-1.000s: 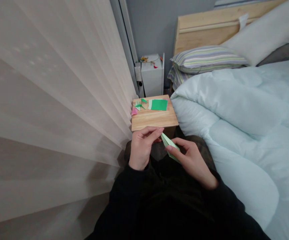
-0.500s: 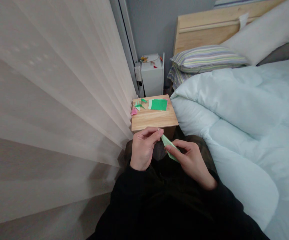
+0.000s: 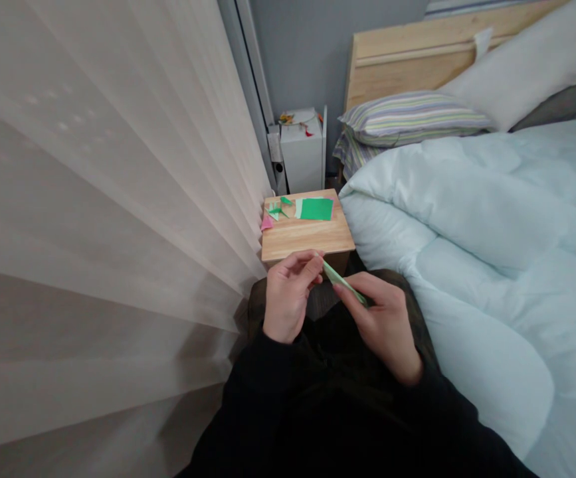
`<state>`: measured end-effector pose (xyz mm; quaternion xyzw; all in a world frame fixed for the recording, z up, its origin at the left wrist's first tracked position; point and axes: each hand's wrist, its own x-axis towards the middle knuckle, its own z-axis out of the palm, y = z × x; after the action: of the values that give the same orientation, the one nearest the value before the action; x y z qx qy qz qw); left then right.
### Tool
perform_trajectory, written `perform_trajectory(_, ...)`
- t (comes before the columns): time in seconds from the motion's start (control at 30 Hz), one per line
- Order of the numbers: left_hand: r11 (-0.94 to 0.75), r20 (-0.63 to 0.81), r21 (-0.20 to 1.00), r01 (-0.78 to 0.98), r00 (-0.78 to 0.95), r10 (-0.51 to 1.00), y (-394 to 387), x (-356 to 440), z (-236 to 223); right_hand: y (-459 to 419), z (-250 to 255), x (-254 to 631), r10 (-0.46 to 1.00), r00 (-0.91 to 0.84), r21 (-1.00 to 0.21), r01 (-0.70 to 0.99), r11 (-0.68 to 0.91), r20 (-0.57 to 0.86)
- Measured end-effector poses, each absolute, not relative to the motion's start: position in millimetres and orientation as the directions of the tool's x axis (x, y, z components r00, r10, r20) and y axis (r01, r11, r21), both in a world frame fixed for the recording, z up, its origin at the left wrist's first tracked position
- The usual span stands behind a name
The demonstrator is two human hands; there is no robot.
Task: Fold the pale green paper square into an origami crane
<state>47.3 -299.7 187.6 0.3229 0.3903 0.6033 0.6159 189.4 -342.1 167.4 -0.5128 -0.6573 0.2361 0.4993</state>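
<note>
Left hand (image 3: 288, 299) and right hand (image 3: 382, 315), both nearly closed, are pinching a folded pale green paper (image 3: 336, 275) between thumbs and fingers, the left at its upper tip, the right at its lower end. It is slanting in the air just off the near edge of the wooden tabletop (image 3: 307, 240). Green sheets (image 3: 316, 209) are lying by the far right corner, folded green pieces (image 3: 276, 211) by the far left, and a folded pink piece (image 3: 266, 222) is resting at the left edge.
</note>
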Motion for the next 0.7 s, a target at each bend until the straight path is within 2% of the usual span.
perform_trajectory(0.07, 0.067, -0.079, 0.899, -0.434, -0.009, 0.997, -300, 49, 186, -341, 163, 189, 0.821, 0.035, -0.638, 0.649, 0.415, 0.569)
perform_trajectory(0.13, 0.057, -0.059, 0.917, -0.396, 0.008, 0.998, -300, 49, 184, -340, 161, 189, 0.783, -0.017, -0.495, 0.766, 0.41, 0.622)
perform_trajectory(0.17, 0.048, -0.049, 0.92, -0.388, 0.008, 0.999, -299, 48, 183, -340, 161, 189, 0.782, -0.044, -0.469, 0.779, 0.417, 0.622)
perform_trajectory(0.23, 0.031, -0.032, 0.924, -0.381, 0.003, 0.999, -297, 45, 182, -341, 164, 191, 0.805, -0.07, -0.53, 0.719, 0.45, 0.589)
perform_trajectory(0.3, 0.028, -0.023, 0.931, -0.365, 0.019, 1.0, -295, 42, 182, -341, 167, 194, 0.857, -0.062, -0.688, 0.569, 0.451, 0.511)
perform_trajectory(0.37, 0.026, -0.013, 0.943, -0.333, 0.04, 0.999, -294, 38, 183, -341, 172, 197, 0.919, -0.041, -0.833, 0.406, 0.375, 0.393)
perform_trajectory(0.43, 0.019, -0.007, 0.952, -0.305, 0.042, 0.999, -294, 37, 185, -339, 175, 198, 0.963, -0.041, -0.916, 0.302, 0.265, 0.266)
perform_trajectory(0.53, 0.019, -0.011, 0.951, -0.308, 0.03, 1.0, -295, 38, 187, -337, 176, 197, 0.991, -0.053, -0.968, 0.211, 0.133, 0.125)
perform_trajectory(0.7, 0.08, -0.056, 0.917, -0.39, 0.073, 0.996, -296, 42, 188, -335, 172, 194, 1.0, -0.031, -1.0, 0.011, -0.004, -0.004)
